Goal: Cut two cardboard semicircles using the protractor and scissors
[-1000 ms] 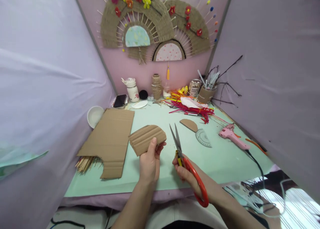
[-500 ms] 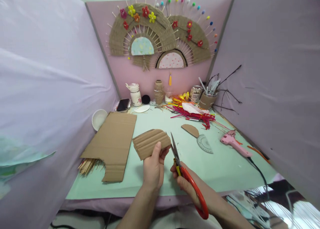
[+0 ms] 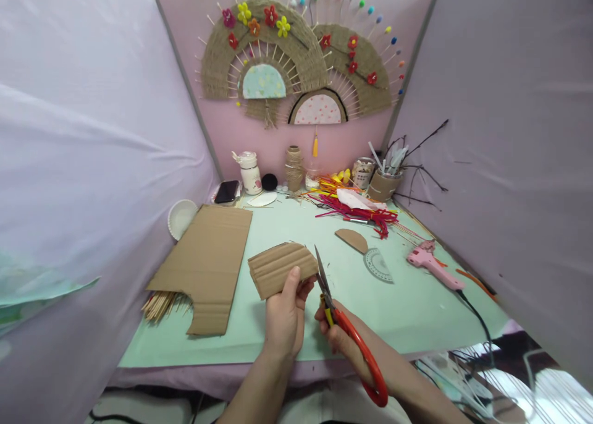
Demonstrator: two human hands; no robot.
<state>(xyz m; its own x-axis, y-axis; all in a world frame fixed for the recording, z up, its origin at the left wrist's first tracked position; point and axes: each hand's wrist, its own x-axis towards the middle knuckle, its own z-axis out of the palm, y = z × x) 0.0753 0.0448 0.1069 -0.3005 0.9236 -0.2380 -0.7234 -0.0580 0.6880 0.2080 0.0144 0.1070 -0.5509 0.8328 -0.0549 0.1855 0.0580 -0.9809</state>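
My left hand (image 3: 288, 309) grips a small piece of corrugated cardboard (image 3: 278, 269), thumb on top and fingers beneath. The piece has a curved upper edge and is held above the table. In my right hand (image 3: 340, 331) is a pair of scissors (image 3: 359, 343) with red handles and some yellow near the pivot. Its blades point up and sit close against the cardboard's right edge; whether they touch it I cannot tell. Beyond the scissors, a cut cardboard half-circle (image 3: 352, 240) lies flat beside a clear protractor (image 3: 378, 265).
A large cardboard sheet (image 3: 210, 245) lies at left over a bundle of thin sticks (image 3: 160, 306). A pink glue gun (image 3: 435, 266) with a cord rests at right. Pipe cleaners (image 3: 356, 207), a twine spool (image 3: 293, 167) and a white bottle (image 3: 250, 173) stand along the back.
The cardboard piece has shifted slightly right and down, and the scissor blades look closer together at its edge. Both hands keep their hold.
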